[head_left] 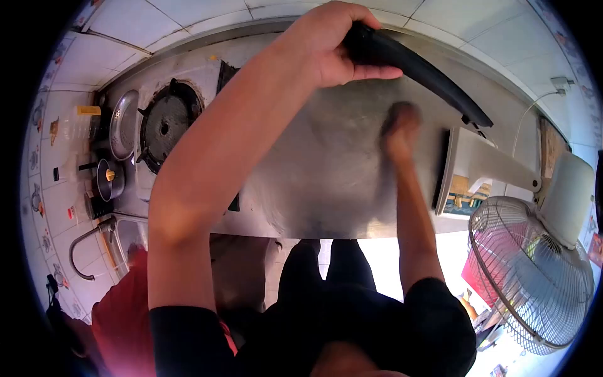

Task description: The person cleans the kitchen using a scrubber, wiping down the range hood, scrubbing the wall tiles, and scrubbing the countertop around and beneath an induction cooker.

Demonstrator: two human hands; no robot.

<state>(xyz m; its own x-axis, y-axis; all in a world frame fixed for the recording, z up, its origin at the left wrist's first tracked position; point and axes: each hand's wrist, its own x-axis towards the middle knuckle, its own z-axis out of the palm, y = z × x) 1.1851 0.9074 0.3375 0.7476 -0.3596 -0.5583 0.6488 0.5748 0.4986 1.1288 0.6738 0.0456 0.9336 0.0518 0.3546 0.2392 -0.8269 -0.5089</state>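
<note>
Holding a black bar (427, 72): left hand (336, 53). Right hand (402, 125): blurred; finger state indeterminable. Lidded pot (114, 188) at left: contents hidden.

We're up on the wearer's head, looking forward and steeply down through a wide, rounded view: the left hand (342, 53) grips near the top edge, the metal counter (301, 169) spreads below that grip, the left arm (220, 144) runs close under the lens, the legs (353, 261) lower still.
</note>
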